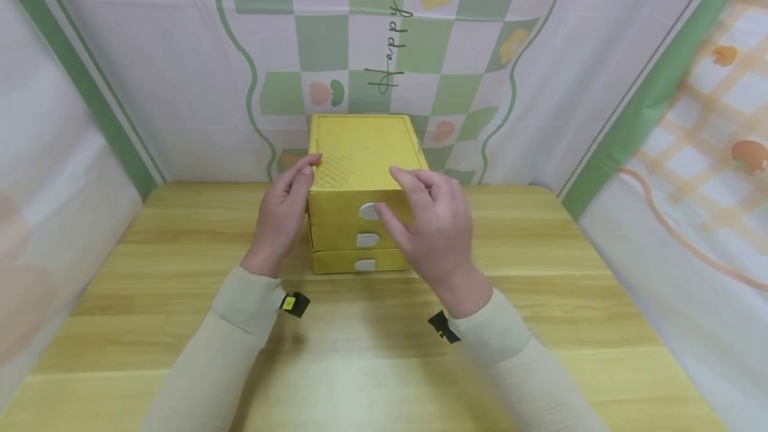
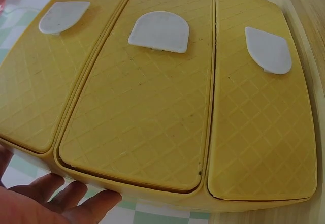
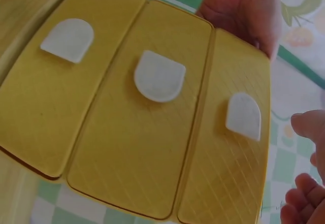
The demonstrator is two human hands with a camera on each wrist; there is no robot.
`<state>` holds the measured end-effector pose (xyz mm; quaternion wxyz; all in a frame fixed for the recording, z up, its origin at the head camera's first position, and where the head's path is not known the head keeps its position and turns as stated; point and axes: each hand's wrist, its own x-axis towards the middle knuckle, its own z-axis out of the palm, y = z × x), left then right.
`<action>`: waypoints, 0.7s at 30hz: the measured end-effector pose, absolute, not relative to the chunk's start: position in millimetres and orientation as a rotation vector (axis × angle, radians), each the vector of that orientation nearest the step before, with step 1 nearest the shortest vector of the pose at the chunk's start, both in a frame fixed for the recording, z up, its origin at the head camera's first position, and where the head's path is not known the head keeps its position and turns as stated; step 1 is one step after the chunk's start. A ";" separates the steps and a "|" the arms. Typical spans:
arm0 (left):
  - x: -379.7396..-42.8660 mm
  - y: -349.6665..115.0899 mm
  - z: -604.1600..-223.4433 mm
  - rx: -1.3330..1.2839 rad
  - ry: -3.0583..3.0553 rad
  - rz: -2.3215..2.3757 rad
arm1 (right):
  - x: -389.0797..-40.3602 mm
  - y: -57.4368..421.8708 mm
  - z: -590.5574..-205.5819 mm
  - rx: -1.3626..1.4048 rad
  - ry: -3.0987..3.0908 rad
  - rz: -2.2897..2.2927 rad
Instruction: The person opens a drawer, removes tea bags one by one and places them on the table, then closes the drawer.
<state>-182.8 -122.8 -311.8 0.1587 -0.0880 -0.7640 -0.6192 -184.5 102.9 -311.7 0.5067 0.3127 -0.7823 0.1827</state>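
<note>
A small yellow drawer cabinet (image 1: 366, 145) has three stacked drawers, each with a white tab handle. All three drawer fronts sit closed. My left hand (image 1: 282, 209) rests along the cabinet's left side, its fingers (image 2: 84, 198) extended against the wall and the thumb near the upper edge. In front of the top right corner, my right hand (image 1: 441, 232) hovers with thumb and fingers spread, holding nothing. Its thumb is close to the top handle (image 1: 367, 211); in the right wrist view a gap shows between this hand and that handle (image 3: 244, 116).
The cabinet stands toward the back of a wood-grain table (image 1: 360, 365). Behind it hangs a green-and-white checked cloth (image 1: 324, 45) with flowers and writing. More patterned cloth (image 1: 708, 152) hangs at both sides. Black devices (image 1: 294, 304) are strapped at both wrists.
</note>
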 end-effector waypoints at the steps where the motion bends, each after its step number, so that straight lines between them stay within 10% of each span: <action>1: -182.3 -122.6 -311.4 -0.251 -2.186 -1.768 | -184.1 101.5 -312.7 0.769 -1.890 0.427; 21: -180.6 -122.6 -309.3 -0.252 -2.186 -1.754 | -188.1 91.6 -336.7 0.820 -1.981 0.340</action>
